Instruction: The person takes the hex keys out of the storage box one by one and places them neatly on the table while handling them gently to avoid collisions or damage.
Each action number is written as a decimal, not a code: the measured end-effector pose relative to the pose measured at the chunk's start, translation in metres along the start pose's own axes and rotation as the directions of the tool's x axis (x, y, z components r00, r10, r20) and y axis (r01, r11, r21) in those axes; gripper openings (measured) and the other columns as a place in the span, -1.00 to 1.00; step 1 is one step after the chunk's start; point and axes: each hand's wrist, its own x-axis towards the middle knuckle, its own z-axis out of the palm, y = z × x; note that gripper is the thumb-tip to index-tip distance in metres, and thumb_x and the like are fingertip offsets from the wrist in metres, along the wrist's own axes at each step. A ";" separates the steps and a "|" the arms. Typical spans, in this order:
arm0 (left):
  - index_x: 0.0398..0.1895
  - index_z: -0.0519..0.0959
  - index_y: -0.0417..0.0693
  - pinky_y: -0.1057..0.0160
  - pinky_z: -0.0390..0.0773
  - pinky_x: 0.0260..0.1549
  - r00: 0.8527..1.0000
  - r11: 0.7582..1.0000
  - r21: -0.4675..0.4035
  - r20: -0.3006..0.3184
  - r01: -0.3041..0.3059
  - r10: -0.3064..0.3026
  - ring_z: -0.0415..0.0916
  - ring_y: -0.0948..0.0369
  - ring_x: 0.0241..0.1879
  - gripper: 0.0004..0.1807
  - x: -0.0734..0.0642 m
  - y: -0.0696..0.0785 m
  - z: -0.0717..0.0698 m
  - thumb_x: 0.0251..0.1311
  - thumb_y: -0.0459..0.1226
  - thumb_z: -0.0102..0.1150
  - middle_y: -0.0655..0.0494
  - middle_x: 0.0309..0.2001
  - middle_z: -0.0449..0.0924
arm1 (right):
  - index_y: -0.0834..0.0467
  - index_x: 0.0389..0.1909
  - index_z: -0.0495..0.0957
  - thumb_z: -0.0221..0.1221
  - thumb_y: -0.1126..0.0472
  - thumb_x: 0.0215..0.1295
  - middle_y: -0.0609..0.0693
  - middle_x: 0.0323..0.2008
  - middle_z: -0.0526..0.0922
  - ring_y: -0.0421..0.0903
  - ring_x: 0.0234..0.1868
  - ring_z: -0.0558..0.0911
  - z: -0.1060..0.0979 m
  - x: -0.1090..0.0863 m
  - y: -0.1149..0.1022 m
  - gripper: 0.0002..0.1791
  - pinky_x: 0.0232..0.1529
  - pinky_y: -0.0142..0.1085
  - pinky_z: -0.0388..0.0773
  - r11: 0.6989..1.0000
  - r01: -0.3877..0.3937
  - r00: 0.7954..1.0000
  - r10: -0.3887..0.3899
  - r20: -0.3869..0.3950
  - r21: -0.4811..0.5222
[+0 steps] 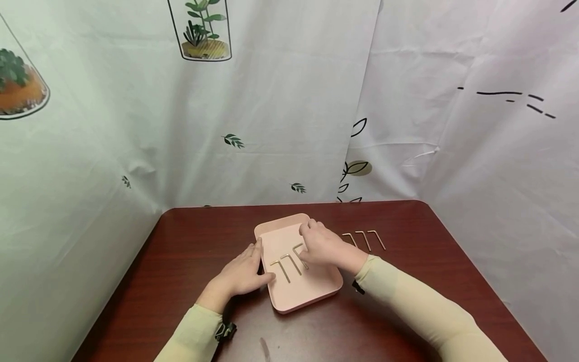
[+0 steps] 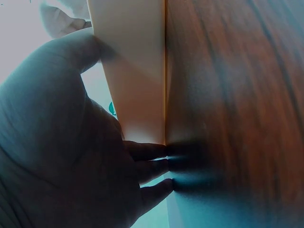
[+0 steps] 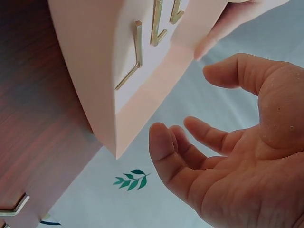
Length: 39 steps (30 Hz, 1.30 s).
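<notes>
A shallow pink tray (image 1: 312, 289) lies at an angle on the table. My left hand (image 1: 242, 271) rests along its left side, fingers straight against the outer wall and thumb over the rim. Inside the tray are three brass-coloured L-shaped hex keys (image 1: 283, 272), side by side in a slanting row. Above the tray's right part hovers my right hand (image 1: 323, 245), its fingers loosely bent. In the right wrist view that right hand (image 3: 228, 142) holds nothing, with a gap between thumb and fingers. The nearest hex key (image 3: 138, 45) lies in the tray apart from it.
On the dark red wooden table (image 1: 203, 234), right of the tray, more hex keys (image 1: 377, 240) lie in a row, partly behind my right hand and wrist. White printed cloth (image 1: 280, 100) hangs around the table's back and sides.
</notes>
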 end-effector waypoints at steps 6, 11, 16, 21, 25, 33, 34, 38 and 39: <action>0.76 -0.08 -0.51 -0.20 0.25 0.62 1.000 1.000 0.000 0.000 0.004 -0.004 0.07 -0.31 0.71 0.24 0.001 0.001 0.000 0.41 0.16 0.31 -0.48 0.70 0.09 | 0.25 0.16 0.54 0.42 0.12 0.27 0.22 0.05 0.56 0.12 -0.03 0.57 0.001 0.007 -0.004 -0.48 -0.13 -0.04 0.64 1.000 -0.028 0.998 0.028 0.047 0.001; 0.76 -0.08 -0.51 -0.20 0.25 0.62 1.000 1.000 0.005 -0.003 0.006 -0.006 0.08 -0.31 0.71 0.24 0.001 0.002 -0.001 0.41 0.16 0.30 -0.49 0.69 0.10 | 0.28 0.11 0.55 0.43 0.10 0.29 0.21 0.00 0.56 0.07 -0.10 0.57 0.002 0.012 -0.008 -0.51 -0.19 -0.06 0.63 0.999 -0.038 0.997 0.040 0.073 -0.032; 0.76 -0.08 -0.51 -0.21 0.26 0.62 1.000 1.000 0.004 0.000 0.005 -0.005 0.09 -0.32 0.70 0.25 0.001 0.002 -0.001 0.41 0.16 0.31 -0.50 0.69 0.11 | 0.31 0.11 0.55 0.43 0.11 0.29 0.17 -0.06 0.50 0.05 -0.16 0.57 0.003 0.014 -0.011 -0.50 -0.22 -0.08 0.63 0.998 -0.045 0.994 0.050 0.095 -0.053; 0.76 -0.09 -0.50 -0.21 0.26 0.62 1.000 1.000 0.004 0.003 0.007 -0.007 0.09 -0.31 0.71 0.25 0.000 0.002 0.000 0.41 0.17 0.31 -0.50 0.69 0.12 | 0.37 0.14 0.54 0.42 0.12 0.28 0.17 -0.06 0.47 0.03 -0.20 0.58 0.005 0.016 -0.013 -0.46 -0.24 -0.11 0.64 0.997 -0.057 0.992 0.063 0.113 -0.059; 0.77 -0.09 -0.48 -0.21 0.26 0.62 1.000 1.000 0.001 0.005 0.014 -0.014 0.08 -0.30 0.71 0.25 -0.001 0.002 0.000 0.41 0.18 0.31 -0.48 0.69 0.12 | 0.36 0.10 0.54 0.43 0.09 0.31 0.16 -0.10 0.45 0.01 -0.25 0.56 0.007 0.018 -0.015 -0.48 -0.30 -0.14 0.63 0.996 -0.056 0.989 0.065 0.134 -0.067; 0.77 -0.09 -0.47 -0.21 0.27 0.61 1.000 1.000 0.002 0.007 0.023 -0.023 0.09 -0.30 0.71 0.26 -0.001 0.002 0.000 0.41 0.19 0.31 -0.48 0.69 0.12 | 0.35 0.06 0.56 0.43 0.10 0.30 0.15 -0.16 0.48 -0.07 -0.34 0.53 0.010 0.022 -0.019 -0.51 -0.32 -0.17 0.64 0.995 -0.035 0.987 0.049 0.153 -0.092; 0.77 -0.09 -0.47 -0.21 0.27 0.61 1.000 1.000 0.003 0.006 0.023 -0.023 0.09 -0.30 0.71 0.26 -0.001 0.002 0.000 0.41 0.19 0.31 -0.48 0.69 0.12 | 0.35 0.06 0.56 0.43 0.10 0.29 0.15 -0.17 0.49 -0.07 -0.34 0.53 0.011 0.022 -0.020 -0.51 -0.31 -0.17 0.64 0.995 -0.034 0.986 0.049 0.156 -0.097; 0.77 -0.09 -0.47 -0.21 0.27 0.61 1.000 1.000 -0.001 0.006 0.026 -0.026 0.08 -0.29 0.71 0.25 -0.001 0.002 -0.001 0.41 0.18 0.31 -0.48 0.69 0.12 | 0.35 0.11 0.56 0.45 0.09 0.29 0.14 -0.15 0.50 -0.06 -0.31 0.52 0.015 0.024 -0.022 -0.47 -0.34 -0.17 0.63 0.992 -0.053 0.979 0.075 0.188 -0.118; 0.77 -0.09 -0.47 -0.21 0.26 0.61 1.000 1.000 -0.002 0.006 0.026 -0.026 0.08 -0.29 0.71 0.25 -0.001 0.002 -0.001 0.41 0.18 0.31 -0.49 0.69 0.11 | 0.34 0.12 0.56 0.46 0.08 0.30 0.14 -0.15 0.50 -0.06 -0.31 0.52 0.016 0.024 -0.022 -0.46 -0.35 -0.18 0.61 0.990 -0.059 0.976 0.083 0.199 -0.124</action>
